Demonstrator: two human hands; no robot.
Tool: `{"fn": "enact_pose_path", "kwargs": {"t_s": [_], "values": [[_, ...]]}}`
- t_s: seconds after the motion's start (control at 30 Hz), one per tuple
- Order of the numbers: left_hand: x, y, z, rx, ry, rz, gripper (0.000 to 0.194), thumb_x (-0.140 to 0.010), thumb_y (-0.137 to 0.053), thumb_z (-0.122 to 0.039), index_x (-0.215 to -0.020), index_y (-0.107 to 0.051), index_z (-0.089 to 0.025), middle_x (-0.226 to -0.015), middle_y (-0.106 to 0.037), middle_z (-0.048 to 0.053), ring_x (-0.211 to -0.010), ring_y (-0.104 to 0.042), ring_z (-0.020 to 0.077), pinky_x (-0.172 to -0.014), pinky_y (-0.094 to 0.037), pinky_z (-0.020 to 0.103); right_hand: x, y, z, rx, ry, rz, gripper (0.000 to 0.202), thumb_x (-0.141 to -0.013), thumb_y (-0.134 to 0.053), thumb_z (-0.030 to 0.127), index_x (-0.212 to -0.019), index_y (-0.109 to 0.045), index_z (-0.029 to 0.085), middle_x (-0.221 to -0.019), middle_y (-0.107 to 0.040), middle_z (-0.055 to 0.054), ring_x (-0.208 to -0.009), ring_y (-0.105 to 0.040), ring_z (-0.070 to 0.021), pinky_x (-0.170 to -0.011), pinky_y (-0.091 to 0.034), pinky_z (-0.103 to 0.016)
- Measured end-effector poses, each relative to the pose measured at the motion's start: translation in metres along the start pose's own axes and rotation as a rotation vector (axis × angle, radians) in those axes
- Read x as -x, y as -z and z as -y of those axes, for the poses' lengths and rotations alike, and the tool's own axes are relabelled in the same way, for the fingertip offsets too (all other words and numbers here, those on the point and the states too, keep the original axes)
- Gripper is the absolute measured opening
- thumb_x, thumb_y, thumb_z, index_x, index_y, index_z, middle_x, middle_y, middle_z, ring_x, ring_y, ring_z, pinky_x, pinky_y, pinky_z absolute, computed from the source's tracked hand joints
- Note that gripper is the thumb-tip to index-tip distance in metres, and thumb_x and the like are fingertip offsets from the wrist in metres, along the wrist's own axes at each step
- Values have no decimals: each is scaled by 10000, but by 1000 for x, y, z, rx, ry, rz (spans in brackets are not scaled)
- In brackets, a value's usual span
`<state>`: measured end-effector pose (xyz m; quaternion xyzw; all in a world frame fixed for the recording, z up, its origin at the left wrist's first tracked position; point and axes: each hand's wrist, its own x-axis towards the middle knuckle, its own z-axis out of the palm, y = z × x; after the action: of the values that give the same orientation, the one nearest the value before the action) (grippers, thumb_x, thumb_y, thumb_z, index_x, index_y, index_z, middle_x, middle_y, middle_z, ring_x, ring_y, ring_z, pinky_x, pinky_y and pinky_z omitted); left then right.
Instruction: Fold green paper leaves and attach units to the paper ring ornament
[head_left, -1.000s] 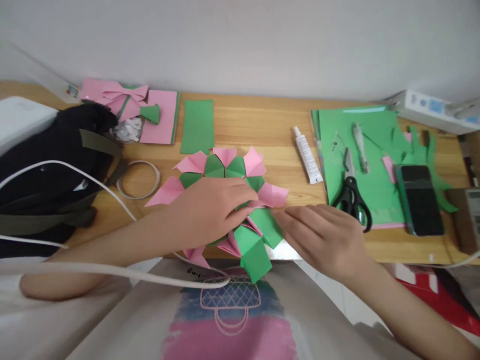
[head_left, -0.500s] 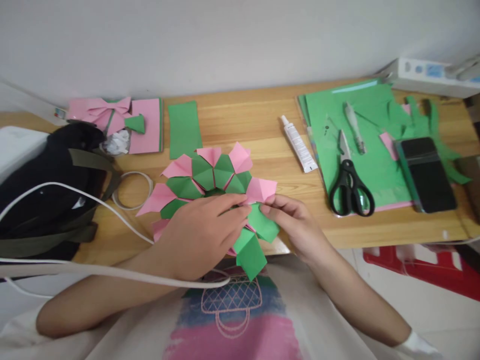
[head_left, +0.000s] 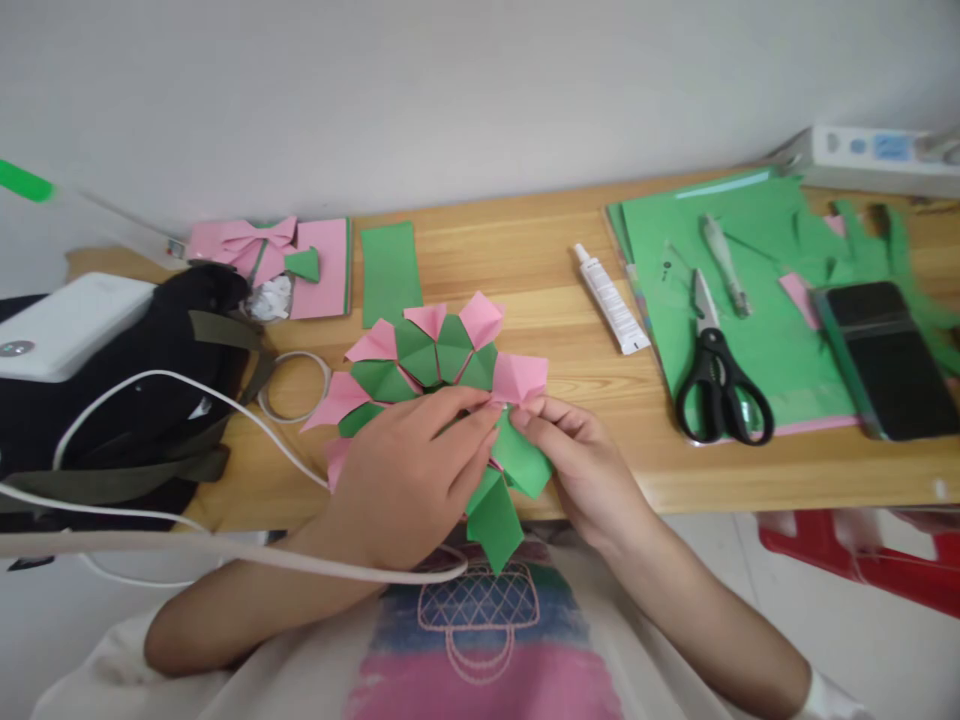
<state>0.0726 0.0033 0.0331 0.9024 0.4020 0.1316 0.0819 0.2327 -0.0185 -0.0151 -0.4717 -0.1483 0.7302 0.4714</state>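
Note:
A ring-shaped paper wreath [head_left: 437,350] of folded green pieces with pink tips lies at the table's front edge, its near right part hanging over my lap. Across its middle rests my left hand [head_left: 412,470], fingers closed on the paper near the inner edge and hiding much of the centre. My right hand [head_left: 574,450] pinches the right side of the wreath between thumb and forefinger, where a pink tip [head_left: 521,376] meets a green piece [head_left: 523,455]. The fingertips of both hands nearly meet there. Another green piece [head_left: 496,525] points down toward my shirt.
Right of the wreath lie a glue tube [head_left: 611,300], black-handled scissors [head_left: 721,390], a pen-like tool [head_left: 726,262], green sheets [head_left: 795,370] and a phone [head_left: 889,360]. Behind it sit a green strip [head_left: 391,272] and pink paper [head_left: 324,270]. A white cable [head_left: 247,552] crosses my left forearm; a tape ring [head_left: 281,412] is left.
The view has shifted slightly left, so the tabletop things appear farther right. Both hands keep their hold on the wreath, with only small finger movement at the pink tip.

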Motion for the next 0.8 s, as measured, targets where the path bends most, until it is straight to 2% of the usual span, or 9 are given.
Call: {"fn": "enact_pose_path", "kwargs": {"t_s": [0.07, 0.13, 0.27, 0.43, 0.6, 0.8], "values": [[-1, 4, -2, -56, 12, -43, 240, -975, -452, -204, -1019, -685, -168, -1010, -755, 55, -854, -705, 199, -752, -552, 358, 3, -6, 0, 30, 48, 22, 230, -676, -804, 371, -628, -675, 186, -605, -623, 37, -536, -500, -79, -541, -419, -213], [-3, 10, -3, -110, -3, -65, 231, -971, -463, -198, -924, -690, -192, -968, -761, 44, -854, -698, 203, -835, -523, 402, 6, -11, 1, 75, 93, 45, 229, -701, -784, 379, -641, -668, 191, -611, -616, 35, -540, -498, -84, -530, -419, -214], [-7, 24, -3, -161, -33, -37, 238, -949, -491, -167, -803, -676, -201, -909, -752, 48, -859, -681, 214, -908, -470, 453, 12, -18, 3, 178, 136, 56, 210, -734, -742, 382, -692, -659, 194, -656, -632, 18, -574, -529, -105, -528, -438, -225], [-7, 28, 0, -139, -20, -18, 262, -974, -451, -201, -817, -659, -227, -882, -735, 34, -839, -665, 210, -938, -456, 465, 17, -21, 4, 246, 210, 43, 151, -757, -698, 328, -720, -649, 190, -666, -644, 9, -566, -539, -102, -492, -435, -209], [-5, 27, 1, -114, -61, -92, 226, -965, -477, -226, -796, -624, -260, -865, -733, 1, -814, -671, 218, -874, -467, 482, 20, -24, 5, 329, 291, 37, 97, -783, -652, 264, -725, -651, 186, -665, -650, 11, -577, -551, -96, -506, -451, -196], [-5, 27, 1, -142, -85, -106, 200, -936, -498, -155, -803, -623, -236, -877, -739, 9, -810, -677, 215, -889, -470, 478, 21, -24, 5, 371, 301, 34, 103, -797, -638, 261, -736, -652, 179, -659, -643, 11, -579, -540, -93, -512, -441, -196]]}}
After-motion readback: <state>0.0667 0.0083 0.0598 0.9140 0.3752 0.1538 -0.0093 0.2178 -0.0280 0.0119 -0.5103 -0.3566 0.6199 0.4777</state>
